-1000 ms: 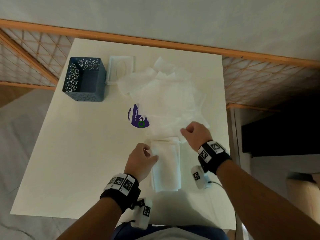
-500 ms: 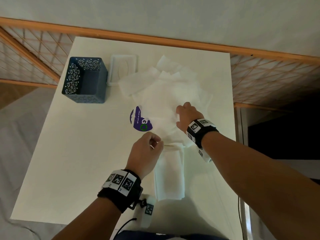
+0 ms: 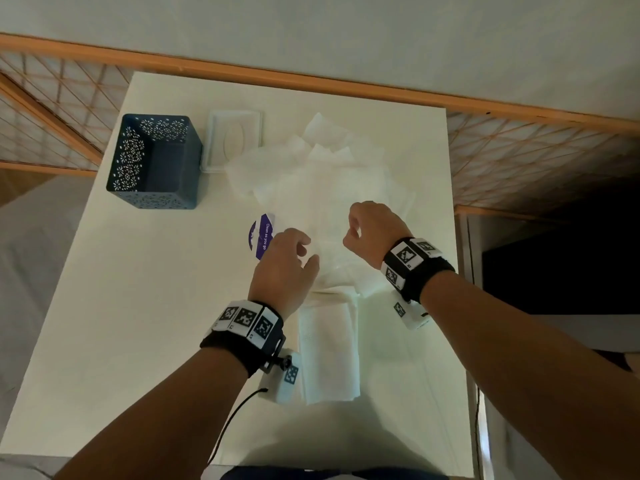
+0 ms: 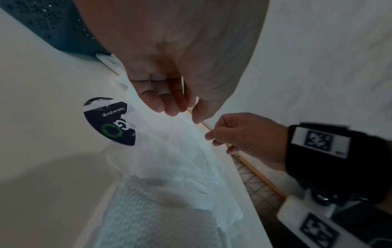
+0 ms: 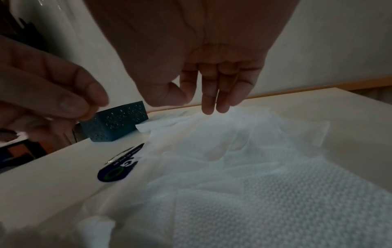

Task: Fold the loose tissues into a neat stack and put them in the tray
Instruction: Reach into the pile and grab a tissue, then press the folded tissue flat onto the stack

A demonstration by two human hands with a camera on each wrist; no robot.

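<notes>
Sitting left of the tissues [image 3: 332, 181], blue tray [image 3: 156, 161] holds nothing.

Thin embossed paper tissues [image 3: 332, 188], smooth matt white table [image 3: 145, 306], perforated dark-blue tray [image 3: 156, 161], glossy sticker [image 3: 259, 233].

basket [image 3: 156, 161]: stood at the far left of the worktop [image 3: 138, 306].
tray [image 3: 233, 140]: lay just right of the basket.
loose tissues [image 3: 329, 181]: spread right of the tray, overlapping its near corner.
sticker [image 3: 259, 235]: lay at the pile's near left edge.
folded stack [image 3: 329, 355]: lay nearest the person, before the pile.
</notes>
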